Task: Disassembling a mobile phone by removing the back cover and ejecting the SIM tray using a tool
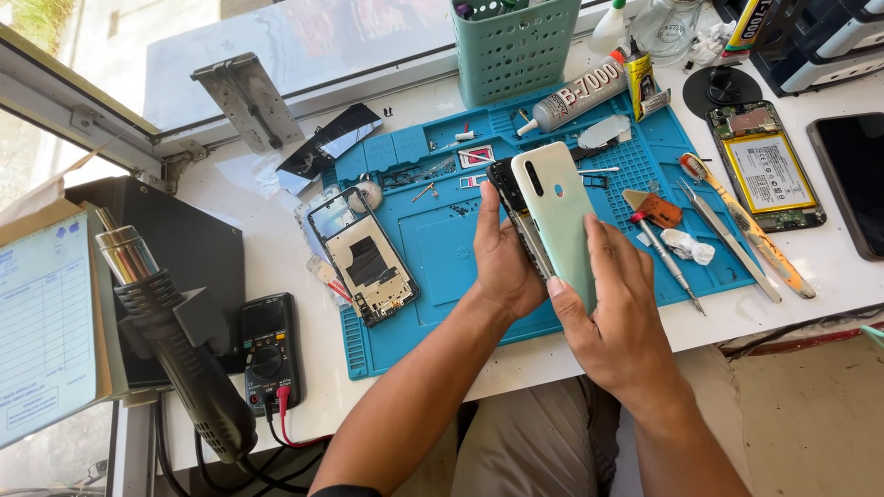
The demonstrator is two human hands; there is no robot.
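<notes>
Both my hands hold a smartphone with a pale mint-green back cover (557, 212) above a blue repair mat (442, 239). My left hand (502, 258) grips the phone's dark left edge, where the body shows beside the cover. My right hand (612, 313) wraps the lower right of the cover, thumb on its back. The cover is tilted slightly away from the body along the left side.
A stripped phone frame (364, 258) lies on the mat's left. An opened phone with battery (764, 166), a dark phone (852, 179), tweezers and screwdrivers (727, 239), a glue tube (575, 97), a teal basket (516, 46), a multimeter (267, 350) and a heat gun (175, 340) surround it.
</notes>
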